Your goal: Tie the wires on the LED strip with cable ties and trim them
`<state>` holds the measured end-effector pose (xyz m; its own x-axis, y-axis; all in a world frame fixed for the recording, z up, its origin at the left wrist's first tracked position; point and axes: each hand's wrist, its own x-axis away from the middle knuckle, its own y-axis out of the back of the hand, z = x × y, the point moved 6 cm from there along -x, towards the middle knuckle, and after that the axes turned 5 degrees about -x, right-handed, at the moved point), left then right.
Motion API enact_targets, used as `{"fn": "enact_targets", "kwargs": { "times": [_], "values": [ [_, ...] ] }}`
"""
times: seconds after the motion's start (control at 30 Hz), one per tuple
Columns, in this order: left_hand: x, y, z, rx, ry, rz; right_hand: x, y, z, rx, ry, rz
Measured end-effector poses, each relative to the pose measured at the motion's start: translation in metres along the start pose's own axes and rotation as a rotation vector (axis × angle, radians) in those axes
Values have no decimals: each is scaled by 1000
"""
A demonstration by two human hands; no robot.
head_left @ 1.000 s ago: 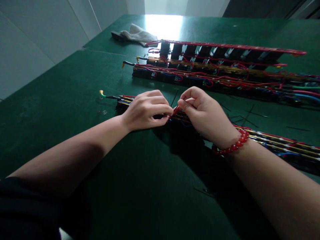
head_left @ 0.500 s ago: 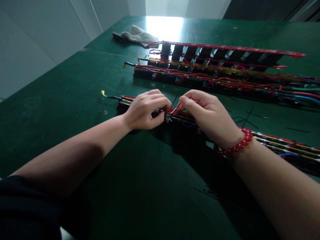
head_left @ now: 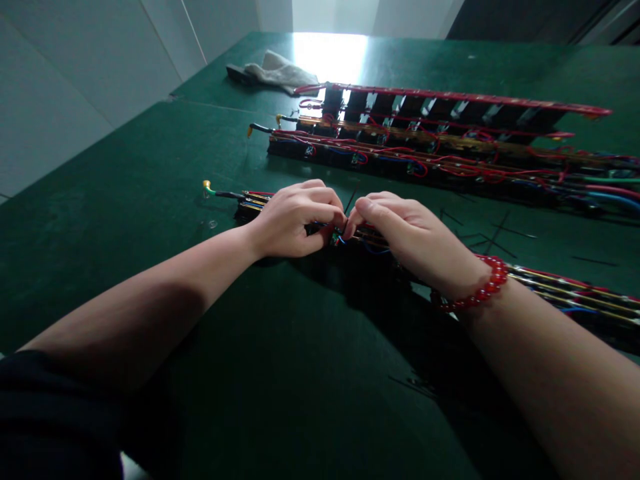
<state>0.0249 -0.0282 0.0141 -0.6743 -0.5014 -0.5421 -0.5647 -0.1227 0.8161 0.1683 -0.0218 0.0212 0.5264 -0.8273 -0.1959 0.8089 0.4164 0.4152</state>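
Note:
A long black wired strip (head_left: 565,297) with red, blue and yellow wires lies across the green table (head_left: 125,193) in front of me. My left hand (head_left: 295,219) rests on its left part, fingers curled and pinching the wires. My right hand (head_left: 405,230), with a red bead bracelet (head_left: 477,288) on the wrist, is closed too, its fingertips meeting those of the left over the strip. A thin black tie (head_left: 351,195) sticks up between the two hands. What exactly the fingertips pinch is too small to make out.
Two more wired strips (head_left: 440,157) lie side by side farther back, one with a red rail (head_left: 450,97). A white cloth (head_left: 273,69) sits at the far edge. Loose black ties (head_left: 493,230) are scattered right of my hands. A white wall runs along the left.
My right hand has dropped from a raised pinch down onto the strip, and its fingertips now press against those of the left hand. The left hand has barely moved.

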Motion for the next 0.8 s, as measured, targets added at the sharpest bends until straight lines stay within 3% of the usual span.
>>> {"fn": "enact_targets", "kwargs": {
  "times": [0.3,0.47,0.8],
  "values": [
    [-1,0,2,26,35,45,1,7,-8,-41,-112,-150],
    [-1,-2,1,-47,18,84,1,8,-7,-22,-98,-145],
    [1,-5,0,-165,-44,5,1,6,-8,-41,-101,-140]
  ]
}}
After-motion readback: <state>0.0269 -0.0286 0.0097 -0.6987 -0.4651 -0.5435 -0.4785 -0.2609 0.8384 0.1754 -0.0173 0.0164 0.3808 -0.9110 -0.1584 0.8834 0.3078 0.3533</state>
